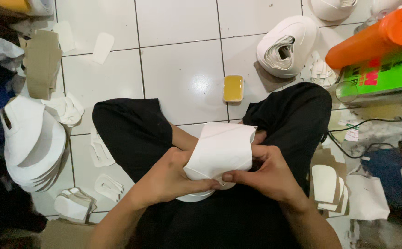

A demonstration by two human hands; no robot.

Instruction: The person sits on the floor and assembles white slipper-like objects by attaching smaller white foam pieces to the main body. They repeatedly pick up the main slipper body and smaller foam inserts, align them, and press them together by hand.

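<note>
White floor tiles (pixel 182 74) lie under crossed legs in black trousers (pixel 132 133); left hand (pixel 168 177) and right hand (pixel 268 173) both grip a curved white shoe-upper piece (pixel 221 147) over the lap; a yellow sponge (pixel 233 88) sits beyond.

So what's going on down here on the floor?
A person sits cross-legged on a white tiled floor, holding a curved white cut piece over the lap with both hands. The left hand cups it from below; the right hand pinches its lower edge. Stacks of similar white pieces lie around, with a small yellow block just ahead.
</note>
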